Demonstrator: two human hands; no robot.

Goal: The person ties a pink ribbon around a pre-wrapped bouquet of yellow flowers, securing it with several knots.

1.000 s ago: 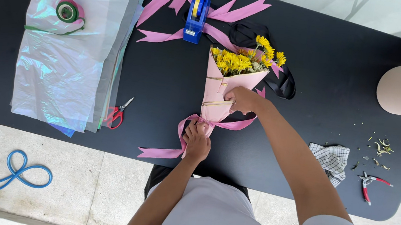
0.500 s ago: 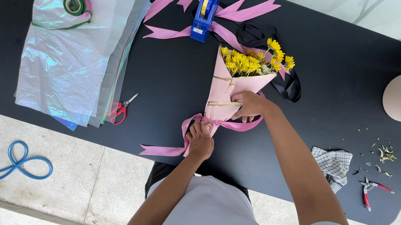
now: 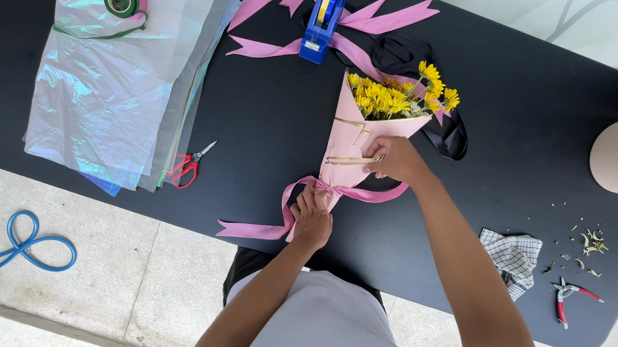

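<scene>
Bouquet (image 3: 363, 137) on black table (image 3: 266, 138), concrete floor (image 3: 120, 268)

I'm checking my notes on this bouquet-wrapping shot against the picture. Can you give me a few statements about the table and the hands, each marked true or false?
1. The left hand is at the pink ribbon tied round the narrow end of the bouquet. True.
2. The right hand holds the red-handled scissors. False: it rests on the pink wrap of the bouquet; the scissors lie apart, beside the iridescent sheets.
3. The flowers in the wrap are yellow. True.
4. The blue tape dispenser sits on the floor. False: it stands on the black table, among pink ribbon strips.
5. A checked cloth lies on the table to the person's right. True.
</scene>
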